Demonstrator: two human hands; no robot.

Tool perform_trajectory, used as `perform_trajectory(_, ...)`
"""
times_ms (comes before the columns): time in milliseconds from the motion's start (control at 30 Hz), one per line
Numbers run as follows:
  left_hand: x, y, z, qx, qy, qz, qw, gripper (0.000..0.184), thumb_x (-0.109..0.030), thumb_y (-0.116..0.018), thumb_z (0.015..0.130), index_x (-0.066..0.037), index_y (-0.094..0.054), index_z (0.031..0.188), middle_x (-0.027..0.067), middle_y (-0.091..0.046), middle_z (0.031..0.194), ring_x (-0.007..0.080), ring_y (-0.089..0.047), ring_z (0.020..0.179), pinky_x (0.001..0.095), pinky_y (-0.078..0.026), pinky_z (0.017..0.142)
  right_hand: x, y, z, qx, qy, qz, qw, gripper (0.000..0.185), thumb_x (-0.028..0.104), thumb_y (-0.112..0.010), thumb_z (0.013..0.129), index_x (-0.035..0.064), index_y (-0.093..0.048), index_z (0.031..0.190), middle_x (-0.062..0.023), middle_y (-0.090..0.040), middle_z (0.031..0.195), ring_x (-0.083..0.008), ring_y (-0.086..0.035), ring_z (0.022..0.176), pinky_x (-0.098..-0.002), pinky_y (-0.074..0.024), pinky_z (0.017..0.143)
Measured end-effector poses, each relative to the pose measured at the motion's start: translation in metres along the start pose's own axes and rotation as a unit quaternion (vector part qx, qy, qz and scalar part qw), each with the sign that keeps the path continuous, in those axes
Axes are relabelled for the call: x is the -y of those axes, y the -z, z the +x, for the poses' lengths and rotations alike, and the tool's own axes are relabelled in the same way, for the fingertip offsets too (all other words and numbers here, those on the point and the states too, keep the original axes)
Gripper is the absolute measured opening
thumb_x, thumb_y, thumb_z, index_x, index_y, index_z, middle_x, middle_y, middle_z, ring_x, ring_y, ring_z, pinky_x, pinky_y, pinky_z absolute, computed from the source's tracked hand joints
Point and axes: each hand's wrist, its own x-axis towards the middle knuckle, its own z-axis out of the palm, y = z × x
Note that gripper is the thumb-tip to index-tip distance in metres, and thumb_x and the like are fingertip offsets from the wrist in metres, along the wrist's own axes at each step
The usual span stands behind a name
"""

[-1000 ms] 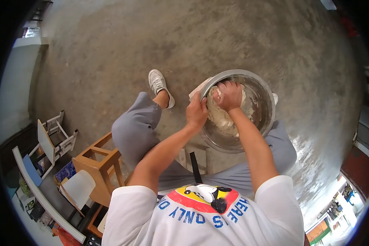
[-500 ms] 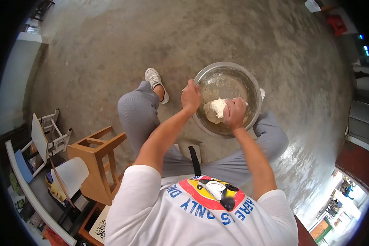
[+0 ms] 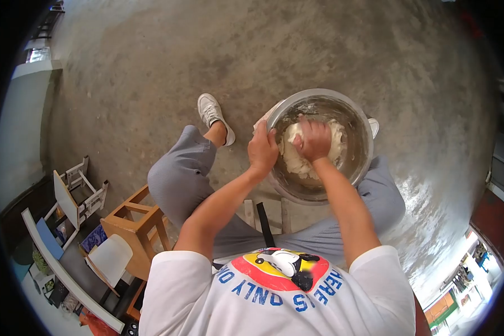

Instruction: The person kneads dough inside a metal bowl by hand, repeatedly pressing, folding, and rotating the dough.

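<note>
Two hands are seen at one steel bowl (image 3: 356,150), by which part of the right leg (image 3: 382,193) is covered. The bowl's rim is grasped on its near left side by the left hand (image 3: 263,151), with the thumb laid over the edge. Pale dough (image 3: 298,161) is contained in the bowl, spread over the bottom, and smears are left on the wall. The right hand (image 3: 313,140) is set into the dough, touching it, with the fingers apparently curled; they are blurred and partly hidden, so whether any dough is clutched cannot be told.

A white shoe (image 3: 214,116) is planted on the concrete floor (image 3: 151,73), well left of the bowl; a second shoe (image 3: 374,127) is mostly hidden behind the bowl's right side. Beside the left leg (image 3: 179,173), a wooden stool (image 3: 130,225) is seen, with a white chair (image 3: 111,259) placed next to it.
</note>
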Motion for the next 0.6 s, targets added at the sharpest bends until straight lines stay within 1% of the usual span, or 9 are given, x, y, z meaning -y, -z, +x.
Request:
perform_trajectory(67, -0.006, 0.001, 0.000, -0.003, -0.005, -0.008, 1.000, 0.024, -0.018, -0.055, 0.097, -0.008, -0.050, 0.119, 0.0235, -0.067, 0.097, 0.0480, -0.063, 0.087, 0.0554, -0.049, 0.071, -0.016, -0.006, 0.015, 0.027, -0.012, 0.006, 1.000, 0.045, 0.037, -0.055, 0.079, 0.0077, -0.068, 0.110, -0.0133, -0.067, 0.088, -0.0324, -0.062, 0.083, -0.0482, -0.0469, 0.082)
perform_trajectory(167, -0.011, -0.005, 0.003, -0.002, 0.002, 0.006, 1.000, 0.026, -0.018, -0.056, 0.097, -0.009, -0.050, 0.120, 0.0235, -0.067, 0.095, 0.0477, -0.064, 0.086, 0.0559, -0.050, 0.071, -0.031, -0.016, 0.042, 0.071, -0.118, -0.006, 0.990, 0.037, 0.033, -0.052, 0.085, 0.0092, -0.068, 0.109, -0.0146, -0.068, 0.088, -0.0337, -0.065, 0.086, -0.0494, -0.0475, 0.080)
perform_trajectory(267, -0.016, -0.003, -0.001, -0.019, 0.033, 0.017, 0.999, 0.024, -0.017, -0.057, 0.097, -0.006, -0.051, 0.118, 0.0262, -0.066, 0.092, 0.0486, -0.063, 0.086, 0.0548, -0.048, 0.071, -0.016, 0.000, 0.052, 0.131, -0.137, -0.014, 0.982, 0.034, 0.033, -0.048, 0.094, 0.0093, -0.068, 0.107, -0.0154, -0.069, 0.094, -0.0336, -0.065, 0.095, -0.0492, -0.0460, 0.085)
perform_trajectory(367, -0.003, 0.000, 0.002, -0.022, 0.013, 0.022, 0.999, 0.024, -0.020, -0.056, 0.098, -0.007, -0.051, 0.117, 0.0263, -0.067, 0.090, 0.0488, -0.064, 0.087, 0.0562, -0.049, 0.073, -0.010, 0.006, 0.030, 0.083, -0.084, 0.031, 0.993, 0.035, 0.034, -0.049, 0.098, 0.0075, -0.067, 0.109, -0.0151, -0.069, 0.100, -0.0340, -0.063, 0.100, -0.0481, -0.0431, 0.090)
perform_trajectory(467, -0.005, 0.008, -0.001, -0.012, 0.029, 0.028, 0.999, 0.024, -0.021, -0.056, 0.098, -0.008, -0.051, 0.117, 0.0264, -0.068, 0.091, 0.0490, -0.064, 0.088, 0.0566, -0.049, 0.074, 0.006, 0.055, 0.003, 0.026, -0.079, 0.104, 0.991, 0.033, 0.034, -0.050, 0.100, 0.0086, -0.068, 0.111, -0.0146, -0.069, 0.103, -0.0324, -0.062, 0.104, -0.0477, -0.0401, 0.093)
perform_trajectory(500, -0.002, 0.008, -0.001, -0.015, 0.028, 0.028, 0.999, 0.024, -0.021, -0.056, 0.098, -0.008, -0.051, 0.117, 0.0264, -0.068, 0.092, 0.0491, -0.064, 0.088, 0.0566, -0.049, 0.074, 0.014, 0.069, -0.008, 0.040, -0.090, 0.100, 0.990, 0.033, 0.030, -0.057, 0.094, 0.0090, -0.066, 0.118, -0.0159, -0.066, 0.105, -0.0332, -0.060, 0.106, -0.0494, -0.0409, 0.090)
perform_trajectory(600, -0.001, 0.012, -0.002, -0.001, 0.037, 0.037, 0.999, 0.026, -0.020, -0.056, 0.097, -0.007, -0.051, 0.119, 0.0264, -0.068, 0.094, 0.0487, -0.064, 0.089, 0.0563, -0.049, 0.074, 0.037, 0.067, -0.052, 0.110, -0.167, 0.058, 0.978, 0.040, 0.026, -0.061, 0.085, 0.0096, -0.063, 0.122, -0.0157, -0.063, 0.110, -0.0347, -0.057, 0.109, -0.0496, -0.0421, 0.091)
